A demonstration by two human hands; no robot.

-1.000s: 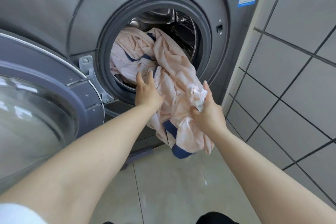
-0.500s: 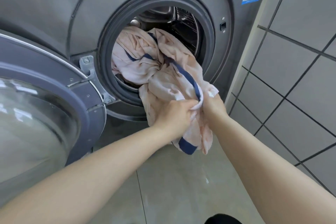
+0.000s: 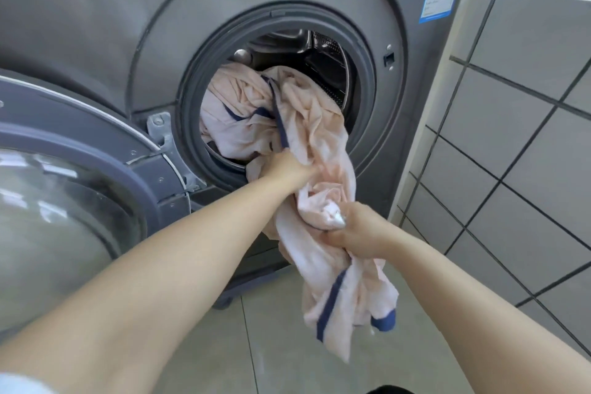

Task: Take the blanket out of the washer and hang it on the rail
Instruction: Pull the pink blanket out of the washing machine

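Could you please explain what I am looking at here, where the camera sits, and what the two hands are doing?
The camera is worn on the person's head and looks forward and down, so both bare arms reach into the picture from below. In front stands a grey front-loading washer with its round door swung open to the left. A tiled wall is on the right and a tiled floor lies below. A pale pink blanket with dark blue stripes is partly inside the drum and partly pulled out over the opening's rim. The left hand grips the cloth just at the opening. The right hand holds a bunched part lower and nearer the camera, with a loose end hanging beneath it towards the floor. No rail is in view.
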